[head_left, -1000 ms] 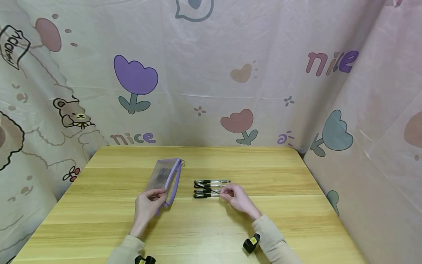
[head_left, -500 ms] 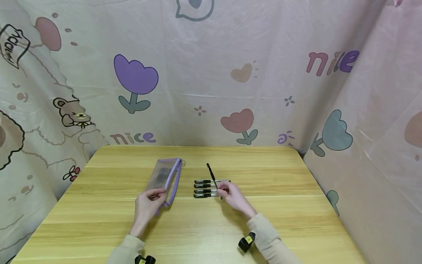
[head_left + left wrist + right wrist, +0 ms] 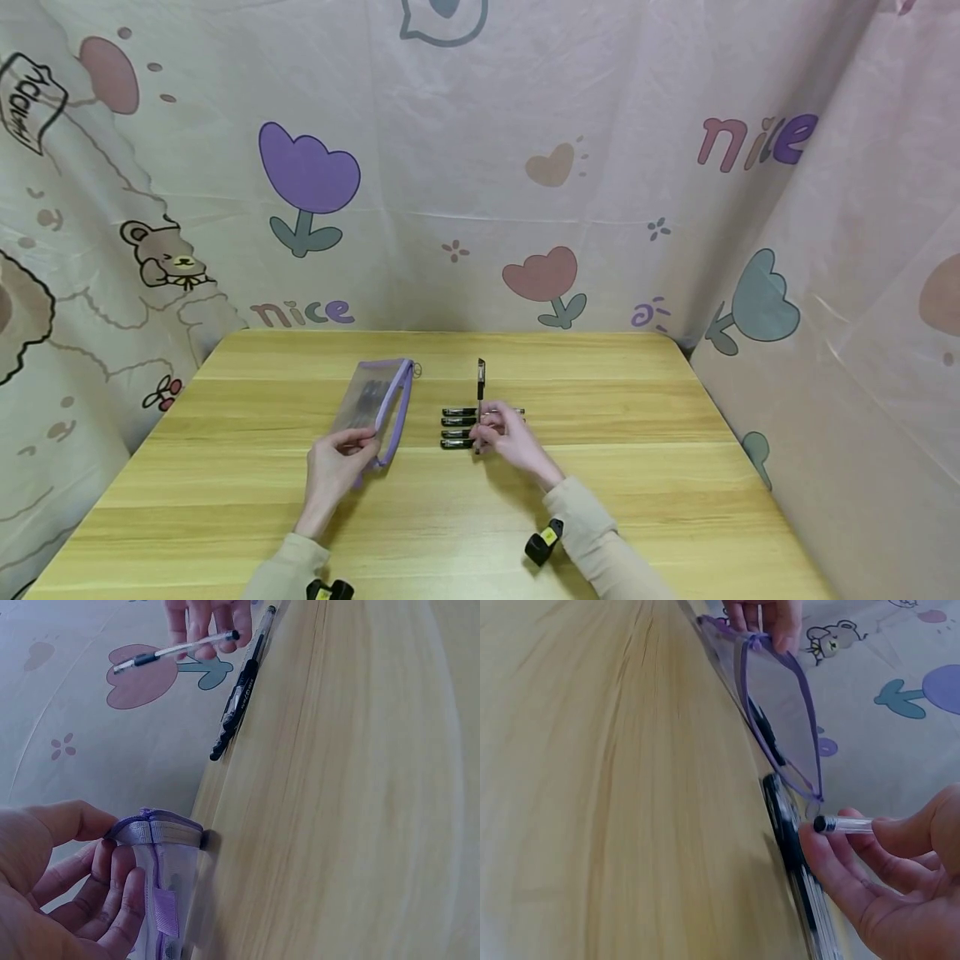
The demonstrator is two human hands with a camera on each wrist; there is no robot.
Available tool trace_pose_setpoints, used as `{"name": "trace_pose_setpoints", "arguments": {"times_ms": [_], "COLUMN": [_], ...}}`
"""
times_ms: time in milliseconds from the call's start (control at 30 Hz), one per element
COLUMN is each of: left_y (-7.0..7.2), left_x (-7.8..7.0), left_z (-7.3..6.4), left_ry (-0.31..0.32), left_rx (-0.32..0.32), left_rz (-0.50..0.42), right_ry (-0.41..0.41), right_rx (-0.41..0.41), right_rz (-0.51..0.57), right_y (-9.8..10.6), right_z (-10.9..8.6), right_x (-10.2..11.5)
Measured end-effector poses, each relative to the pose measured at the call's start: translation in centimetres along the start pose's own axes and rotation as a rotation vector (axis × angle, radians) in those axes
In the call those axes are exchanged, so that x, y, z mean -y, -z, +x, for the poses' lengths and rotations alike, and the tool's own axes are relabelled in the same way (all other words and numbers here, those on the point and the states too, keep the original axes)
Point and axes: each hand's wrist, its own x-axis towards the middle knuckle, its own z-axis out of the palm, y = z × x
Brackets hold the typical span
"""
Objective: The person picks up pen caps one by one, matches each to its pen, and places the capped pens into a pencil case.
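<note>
A see-through pencil case [image 3: 406,402] with purple zip edging stands on its side on the table, its mouth gaping toward the right. Dark pens show through its wall. My left hand [image 3: 339,468] pinches the near part of the rim between thumb and fingers. In my right hand [image 3: 517,440], thumb and fingers pinch a black-and-clear gel pen [image 3: 481,380] near its clear end. The black grip end points away, toward the back of the table. Under and left of that hand, several similar pens [image 3: 457,444] lie in a row, partly covered by the fingers.
The wooden table [image 3: 615,383] reaches back to a printed curtain [image 3: 450,167], which also hangs along both sides. A small black device [image 3: 543,543] is worn at the right wrist, another [image 3: 330,590] at the left. A ring [image 3: 417,370] hangs at the case's far corner.
My right hand has lifted a pen off the row, moved left with it and turned it from lying across the row to pointing away. My left hand and the pencil case stay put.
</note>
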Motion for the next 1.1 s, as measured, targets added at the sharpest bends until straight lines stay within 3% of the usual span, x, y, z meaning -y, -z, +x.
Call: {"name": "trace_pose_setpoints", "arguments": {"times_ms": [267, 600, 800, 1100], "left_y": [0.1, 0.1, 0.2, 0.2], "left_x": [-0.1, -0.1, -0.1, -0.2], "left_z": [0.0, -0.1, 0.0, -0.1], "left_ry": [-0.003, -0.009, -0.005, -0.030], "left_rx": [-0.004, 0.001, 0.004, 0.010], "left_rz": [0.003, 0.002, 0.004, 0.010], "right_ry": [-0.115, -0.271, -0.343, -0.402], "right_rx": [0.059, 0.090, 0.100, 0.136], "right_rz": [0.240, 0.408, 0.461, 0.394], "right_y": [-2.6, -5.9, -7.9, -10.4], "right_z": [2.2, 5.6, 7.4, 9.0], "right_x": [0.5, 1.2, 1.7, 3.0]}}
